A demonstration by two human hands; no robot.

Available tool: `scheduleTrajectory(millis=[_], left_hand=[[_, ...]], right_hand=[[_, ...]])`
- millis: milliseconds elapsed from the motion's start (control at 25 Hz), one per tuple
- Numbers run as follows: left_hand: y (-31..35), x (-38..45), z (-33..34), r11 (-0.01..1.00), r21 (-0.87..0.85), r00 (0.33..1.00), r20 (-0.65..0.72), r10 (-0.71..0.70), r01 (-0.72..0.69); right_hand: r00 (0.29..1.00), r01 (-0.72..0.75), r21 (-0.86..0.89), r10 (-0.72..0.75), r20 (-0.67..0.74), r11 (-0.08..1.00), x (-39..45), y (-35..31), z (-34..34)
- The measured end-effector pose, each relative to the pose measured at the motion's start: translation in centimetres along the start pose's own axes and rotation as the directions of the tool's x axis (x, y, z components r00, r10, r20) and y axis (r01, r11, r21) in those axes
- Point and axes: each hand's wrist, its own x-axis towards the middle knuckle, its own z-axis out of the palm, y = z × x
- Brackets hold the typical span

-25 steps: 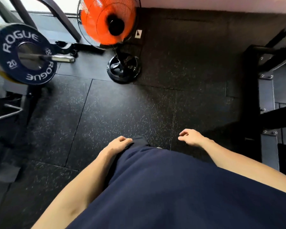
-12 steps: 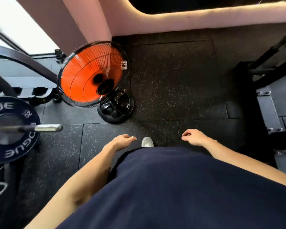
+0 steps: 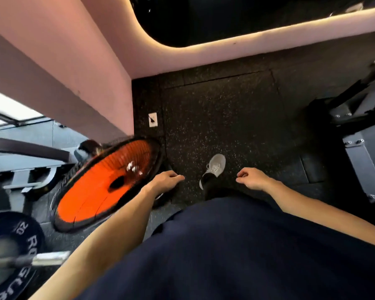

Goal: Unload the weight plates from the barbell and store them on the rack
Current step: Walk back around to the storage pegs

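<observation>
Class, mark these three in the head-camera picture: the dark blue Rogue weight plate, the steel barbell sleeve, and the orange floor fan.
Dark blue Rogue weight plate (image 3: 28, 237): head view, on its lettered face.
Steel barbell sleeve (image 3: 50, 257): head view, near its free end.
Orange floor fan (image 3: 102, 187): head view, on its orange blades behind the grille.

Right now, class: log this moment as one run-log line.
left hand: empty, loosely curled | right hand: empty, loosely curled | weight plate: still on barbell | orange fan: beside left forearm | step: no plate gripped yet

Orange fan (image 3: 108, 185) crowds the left; speckled floor (image 3: 225, 118) ahead open
</observation>
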Motion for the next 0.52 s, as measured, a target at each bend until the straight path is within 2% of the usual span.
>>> scheduleTrajectory(millis=[280, 400, 520], left_hand=[[12.8, 10.9, -12.0, 0.994, 0.1, 0.999, -0.008, 0.042, -0.041], [18.0, 14.3, -15.6, 0.977, 0.185, 0.994, 0.014, 0.104, -0.105], [24.1, 18.0, -18.0, 0.943, 0.28, 0.982, 0.104, 0.156, -0.179]], right_hand=[[0.999, 0.03, 0.032, -0.029, -0.042, 0.999, 9.7, -7.3, -13.9], [0.995, 0.016, 0.134, -0.002, -0.104, 0.991, 12.0, -8.4, -18.6], [0.988, -0.046, 0.288, 0.087, -0.131, 0.956, 13.3, -8.1, -21.5]])
